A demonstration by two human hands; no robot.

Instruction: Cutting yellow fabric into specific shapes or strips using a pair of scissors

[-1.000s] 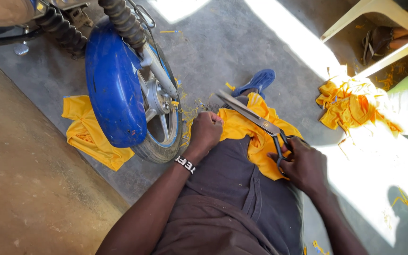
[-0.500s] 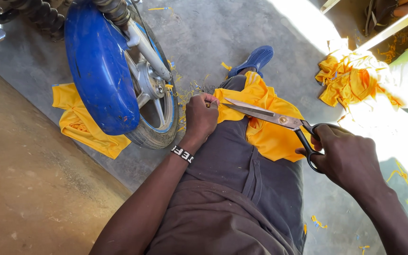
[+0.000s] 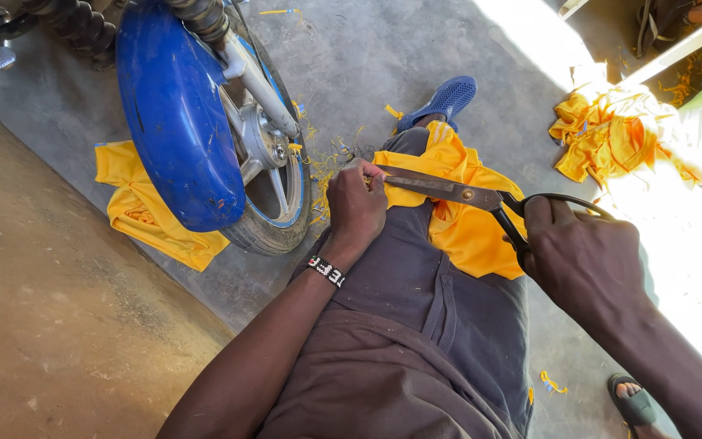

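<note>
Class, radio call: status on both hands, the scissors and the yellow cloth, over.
Right hand grips scissors, blades nearly shut. Left hand pinches yellow cloth on the lap at the blade tips. Blue motorcycle wheel close beside left hand.

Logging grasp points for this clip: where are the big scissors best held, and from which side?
By the black loop handles, from the person's right. The scissors lie across the yellow cloth on the lap, blades pointing left toward the left hand, handles on the right. The right hand already has its grip there, away from the edges, which looks the safest approach.
</note>
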